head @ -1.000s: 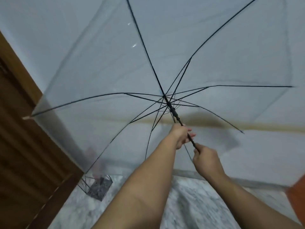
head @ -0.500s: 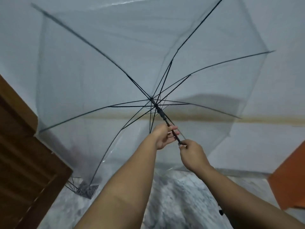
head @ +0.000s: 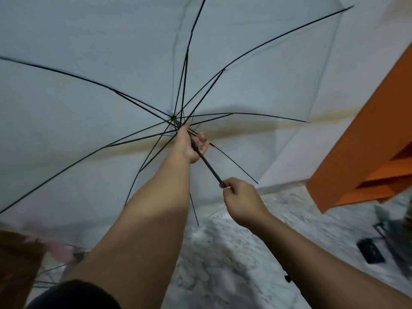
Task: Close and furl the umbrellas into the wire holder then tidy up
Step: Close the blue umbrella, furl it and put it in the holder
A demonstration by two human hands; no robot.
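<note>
The way ahead is blocked by the open umbrella (head: 111, 63); bare marble floor (head: 223, 264) is left below, flanked by an orange panel (head: 367, 141).

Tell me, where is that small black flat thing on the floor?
In the head view, the small black object lies on the marble floor at lower right, below the orange panel and right of the right forearm.
</note>
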